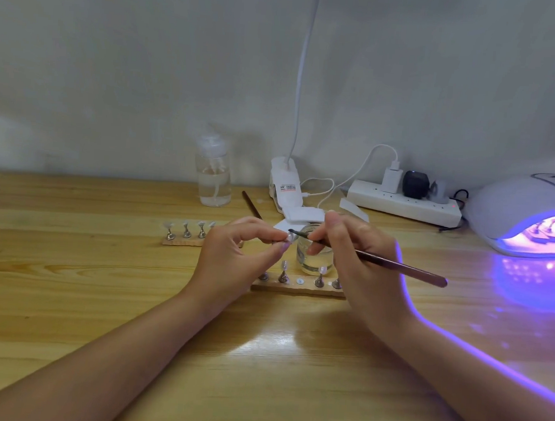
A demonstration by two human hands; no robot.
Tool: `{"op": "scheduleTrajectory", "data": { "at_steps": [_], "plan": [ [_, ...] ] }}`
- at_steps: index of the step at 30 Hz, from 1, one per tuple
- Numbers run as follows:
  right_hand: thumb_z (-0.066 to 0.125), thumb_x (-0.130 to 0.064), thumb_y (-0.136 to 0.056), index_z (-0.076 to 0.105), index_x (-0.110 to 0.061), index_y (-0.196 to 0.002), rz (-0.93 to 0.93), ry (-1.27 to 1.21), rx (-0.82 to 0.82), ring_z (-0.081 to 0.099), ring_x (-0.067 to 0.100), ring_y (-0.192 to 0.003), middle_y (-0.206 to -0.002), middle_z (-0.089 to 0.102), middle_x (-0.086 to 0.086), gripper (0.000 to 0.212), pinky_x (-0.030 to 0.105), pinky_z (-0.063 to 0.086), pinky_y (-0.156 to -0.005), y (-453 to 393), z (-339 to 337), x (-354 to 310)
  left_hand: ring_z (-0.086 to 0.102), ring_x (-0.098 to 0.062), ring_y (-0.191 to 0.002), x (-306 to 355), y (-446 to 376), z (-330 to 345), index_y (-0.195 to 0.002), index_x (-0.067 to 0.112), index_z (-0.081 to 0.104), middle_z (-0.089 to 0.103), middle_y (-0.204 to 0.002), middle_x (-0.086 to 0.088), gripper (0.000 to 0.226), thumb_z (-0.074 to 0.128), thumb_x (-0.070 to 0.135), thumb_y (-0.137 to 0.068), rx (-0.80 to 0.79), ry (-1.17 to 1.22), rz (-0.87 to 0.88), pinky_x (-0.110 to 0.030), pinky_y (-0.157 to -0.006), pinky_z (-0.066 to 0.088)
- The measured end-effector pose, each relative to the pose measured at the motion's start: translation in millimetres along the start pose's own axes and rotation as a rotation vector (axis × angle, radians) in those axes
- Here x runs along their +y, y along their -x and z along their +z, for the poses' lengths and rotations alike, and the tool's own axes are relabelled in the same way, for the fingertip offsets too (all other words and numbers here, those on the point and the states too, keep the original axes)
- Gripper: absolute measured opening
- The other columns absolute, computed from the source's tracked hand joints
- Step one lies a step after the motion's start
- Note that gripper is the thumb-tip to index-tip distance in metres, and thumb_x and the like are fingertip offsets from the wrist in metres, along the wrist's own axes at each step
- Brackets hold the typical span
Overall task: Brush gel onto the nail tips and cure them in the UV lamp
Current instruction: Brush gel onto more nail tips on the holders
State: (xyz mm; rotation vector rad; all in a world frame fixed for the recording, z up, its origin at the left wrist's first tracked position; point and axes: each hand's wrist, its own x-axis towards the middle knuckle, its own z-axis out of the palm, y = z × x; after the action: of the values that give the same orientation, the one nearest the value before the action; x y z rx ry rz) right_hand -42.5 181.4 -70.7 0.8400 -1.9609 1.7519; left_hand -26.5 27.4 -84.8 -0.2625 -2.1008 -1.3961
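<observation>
My left hand [238, 253] pinches a small clear nail tip [288, 236] on its stand, lifted above the table. My right hand [359, 259] grips a thin brown gel brush [397, 264], and the bristle end touches that nail tip. Just behind the hands stands a small glass jar [314, 255] of clear gel. Below it lies a wooden strip [297, 290] carrying several nail tips on metal stands. A second strip [185, 241] with more tips lies to the left. The white UV lamp [529, 211] glows purple at the right, with nail stands inside.
A clear bottle [213, 176] stands at the back. A white clip lamp [286, 186] and a power strip [401, 202] with plugs and cables sit by the wall. Another brush [252, 204] lies behind the left hand. White pads [303, 214] lie near the jar.
</observation>
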Motion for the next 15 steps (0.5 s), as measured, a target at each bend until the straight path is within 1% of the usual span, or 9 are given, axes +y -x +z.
{"op": "scheduleTrajectory", "data": {
  "at_steps": [2,4,6,8,10,12,15],
  "plan": [
    [0.046,-0.029,-0.089,0.064,-0.02,-0.067,0.021,-0.013,-0.002,0.052,0.0,-0.045,-0.062,0.065,0.0,0.03,0.011,0.037,-0.039,1.1,0.6,-1.2,0.062,-0.008,-0.075,-0.1,0.5,-0.3,-0.076,0.019,0.071,0.067,-0.075,0.003,0.017,0.074,0.003,-0.071,0.002,0.009,-0.003,-0.015,-0.074,0.046],
    [0.045,-0.032,-0.086,0.066,-0.014,-0.067,0.018,-0.04,0.002,0.055,0.002,-0.046,-0.058,0.064,0.002,0.033,0.014,0.04,-0.04,2.2,0.5,-2.0,0.062,-0.009,-0.076,-0.2,0.9,-0.5,-0.076,0.019,0.071,0.067,-0.075,0.003,0.017,0.074,0.003,-0.071,-0.002,0.012,-0.006,-0.016,-0.075,0.047],
    [0.048,-0.032,-0.087,0.066,-0.008,-0.065,0.033,-0.097,0.017,0.053,0.001,-0.042,-0.053,0.062,0.002,0.037,0.011,0.037,-0.039,2.5,0.3,-2.3,0.062,-0.011,-0.076,0.0,1.0,-0.7,-0.078,0.017,0.072,0.067,-0.076,0.001,0.017,0.074,0.002,-0.071,-0.007,0.007,-0.004,-0.017,-0.075,0.048],
    [0.051,-0.028,-0.091,0.065,-0.006,-0.061,0.042,-0.144,0.045,0.049,0.0,-0.038,-0.048,0.059,0.0,0.04,0.009,0.035,-0.039,2.4,0.2,-1.5,0.062,-0.01,-0.076,0.2,0.4,-0.6,-0.078,0.017,0.071,0.067,-0.076,0.002,0.016,0.074,0.002,-0.071,-0.007,0.005,-0.001,-0.015,-0.075,0.047],
    [0.046,-0.025,-0.089,0.063,-0.009,-0.06,0.032,-0.145,0.069,0.048,0.001,-0.039,-0.048,0.059,0.001,0.038,0.009,0.034,-0.042,1.2,-0.2,0.1,0.062,-0.008,-0.075,0.2,0.2,-0.4,-0.077,0.016,0.072,0.067,-0.075,0.003,0.015,0.074,0.003,-0.071,-0.005,0.002,0.001,-0.014,-0.074,0.046],
    [0.044,-0.025,-0.091,0.063,-0.013,-0.063,0.016,-0.092,0.062,0.048,0.001,-0.041,-0.053,0.061,-0.002,0.036,0.009,0.035,-0.046,-0.3,-0.6,1.5,0.061,-0.007,-0.075,-0.1,0.1,-0.1,-0.077,0.016,0.072,0.067,-0.075,0.004,0.014,0.074,0.004,-0.071,-0.005,-0.004,0.006,-0.013,-0.074,0.046],
    [0.047,-0.033,-0.091,0.064,-0.017,-0.068,0.041,-0.052,0.039,0.047,0.001,-0.039,-0.058,0.064,-0.004,0.033,0.011,0.036,-0.042,-0.2,-0.1,1.6,0.062,-0.007,-0.074,-0.7,0.2,0.4,-0.077,0.017,0.072,0.067,-0.075,0.004,0.013,0.074,0.005,-0.071,-0.002,-0.008,0.012,-0.014,-0.073,0.046]
  ]
}}
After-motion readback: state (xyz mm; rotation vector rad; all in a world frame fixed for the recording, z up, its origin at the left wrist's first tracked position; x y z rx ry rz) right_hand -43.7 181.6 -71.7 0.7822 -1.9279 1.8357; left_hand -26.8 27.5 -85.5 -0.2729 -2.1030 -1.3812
